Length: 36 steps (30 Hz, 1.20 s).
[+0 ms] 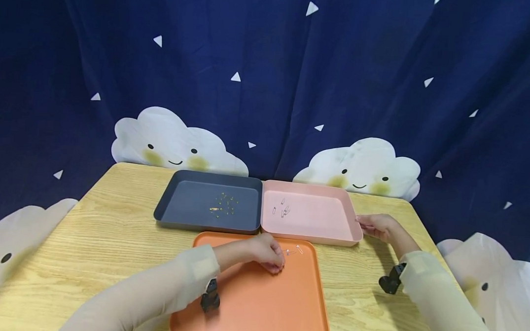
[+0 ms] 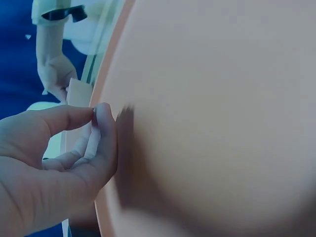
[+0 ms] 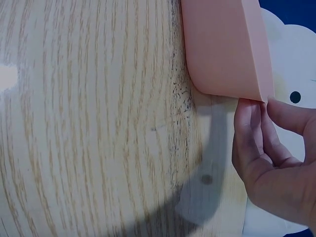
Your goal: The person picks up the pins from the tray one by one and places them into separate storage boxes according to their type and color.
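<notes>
Over the orange tray (image 1: 259, 303) my left hand (image 1: 266, 253) pinches a tiny dark, shiny piece (image 2: 94, 112) between thumb and forefinger; its kind is too small to tell. Just beyond that hand, a few thin silver pins (image 1: 299, 249), like safety pins, lie near the tray's far edge. My right hand (image 1: 378, 226) pinches the right rim of the pink tray (image 1: 355, 228), thumb and fingers on either side of the wall in the right wrist view. Inside the pink tray lie several silver safety pins (image 1: 282, 213).
A dark blue-grey tray (image 1: 167, 201) stands against the pink tray's left side, with several tiny gold pieces (image 1: 227, 201) and one longer copper-coloured piece (image 1: 215, 209) in it. All three trays sit on a wooden table (image 1: 111, 238). A navy curtain (image 1: 270, 47) hangs behind.
</notes>
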Each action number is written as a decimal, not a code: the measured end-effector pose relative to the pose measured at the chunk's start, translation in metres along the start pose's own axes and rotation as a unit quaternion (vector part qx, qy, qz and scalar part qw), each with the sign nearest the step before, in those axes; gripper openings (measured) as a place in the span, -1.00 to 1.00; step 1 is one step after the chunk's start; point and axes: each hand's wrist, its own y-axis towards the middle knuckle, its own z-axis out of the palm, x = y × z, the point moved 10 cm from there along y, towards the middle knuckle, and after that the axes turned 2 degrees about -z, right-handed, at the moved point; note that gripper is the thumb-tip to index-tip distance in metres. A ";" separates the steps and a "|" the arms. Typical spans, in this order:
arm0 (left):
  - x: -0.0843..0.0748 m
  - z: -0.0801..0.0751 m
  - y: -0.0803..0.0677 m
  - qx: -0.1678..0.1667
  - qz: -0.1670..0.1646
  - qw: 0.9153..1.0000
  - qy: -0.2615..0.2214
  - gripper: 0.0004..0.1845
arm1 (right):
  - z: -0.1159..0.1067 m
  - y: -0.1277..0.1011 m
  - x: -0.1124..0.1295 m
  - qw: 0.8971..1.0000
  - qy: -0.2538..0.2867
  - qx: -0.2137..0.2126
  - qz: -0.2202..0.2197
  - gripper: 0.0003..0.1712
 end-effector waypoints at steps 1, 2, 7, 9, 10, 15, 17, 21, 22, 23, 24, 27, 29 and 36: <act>0.001 0.000 0.000 0.002 -0.004 1.000 -0.014 -0.89 | 0.000 0.000 0.000 1.000 -0.002 0.000 -0.002 -0.79; 0.001 -0.001 0.000 0.004 -0.008 1.000 -0.026 -0.89 | 0.000 0.000 0.001 1.000 -0.003 0.000 -0.004 -0.80; 0.003 -0.008 0.001 0.004 -0.020 0.997 -0.071 -0.84 | 0.001 0.000 0.001 1.000 -0.011 0.004 -0.007 -0.81; 0.003 -0.010 0.001 0.007 -0.022 0.996 -0.085 -0.82 | 0.001 0.000 0.000 1.000 -0.011 0.005 -0.008 -0.80; 0.004 -0.011 0.001 0.009 -0.024 0.995 -0.092 -0.81 | 0.000 0.001 0.000 1.000 -0.013 0.003 -0.007 -0.79; 0.000 -0.016 0.000 0.017 -0.027 0.994 -0.108 -0.77 | -0.001 0.002 -0.002 1.000 -0.016 0.002 -0.007 -0.70; -0.004 -0.018 0.000 0.017 -0.023 0.994 -0.107 -0.76 | -0.001 0.001 -0.001 1.000 -0.016 0.000 -0.007 -0.70; -0.014 -0.023 0.001 0.015 -0.015 0.993 -0.113 -0.74 | -0.002 0.000 -0.001 1.000 -0.014 0.002 -0.006 -0.71; -0.017 -0.025 0.002 0.014 -0.011 0.994 -0.112 -0.74 | -0.003 0.000 -0.002 1.000 -0.012 0.001 -0.005 -0.71; -0.020 -0.026 0.002 0.014 -0.011 0.993 -0.113 -0.74 | -0.003 0.000 -0.002 1.000 -0.012 0.001 -0.003 -0.72; -0.023 -0.027 0.002 0.013 -0.008 0.993 -0.113 -0.74 | -0.003 0.000 -0.002 1.000 -0.012 0.004 -0.002 -0.72; -0.031 -0.033 0.003 0.008 -0.003 0.995 -0.103 -0.74 | -0.004 0.001 -0.003 1.000 -0.009 0.006 0.002 -0.77; -0.034 -0.037 0.004 0.005 -0.005 0.995 -0.097 -0.74 | -0.003 0.003 -0.002 1.000 -0.011 0.012 0.003 -0.81; -0.042 -0.050 0.015 -0.020 -0.028 0.996 -0.081 -0.71 | -0.002 0.004 -0.002 1.000 -0.016 0.015 0.009 -0.61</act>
